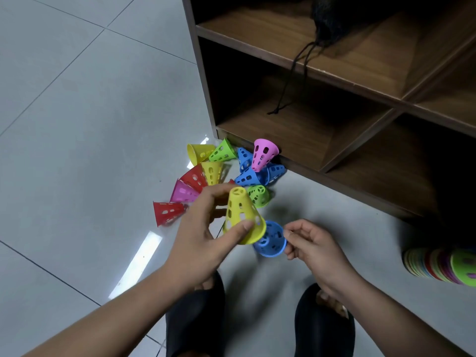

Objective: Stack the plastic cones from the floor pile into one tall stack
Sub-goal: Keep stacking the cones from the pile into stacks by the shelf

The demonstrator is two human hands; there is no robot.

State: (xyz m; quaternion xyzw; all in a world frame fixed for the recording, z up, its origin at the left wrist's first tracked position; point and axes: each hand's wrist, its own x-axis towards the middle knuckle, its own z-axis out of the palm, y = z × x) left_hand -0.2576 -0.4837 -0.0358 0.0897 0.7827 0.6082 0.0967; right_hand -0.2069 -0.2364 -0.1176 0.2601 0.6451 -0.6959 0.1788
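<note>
My left hand (pixel 203 233) grips a yellow perforated cone (pixel 240 217) between thumb and fingers, its narrow top pointing up. My right hand (pixel 309 243) pinches the rim of a blue cone (pixel 270 239) just below and to the right of the yellow one. Beyond my hands, a pile of loose cones (pixel 226 168) lies on the floor: yellow, green, blue, pink and red ones, most tipped on their sides. A green cone (pixel 258 195) lies just past the yellow one. A long stack of cones (pixel 443 265) lies on its side at the right edge.
A brown wooden shelf unit (pixel 334 73) stands on the floor right behind the pile; a dark drawstring bag (pixel 329 19) sits on its upper shelf with cords hanging down. Grey floor tiles (pixel 90 112) stretch to the left. My two black slippers (pixel 195 323) are below my hands.
</note>
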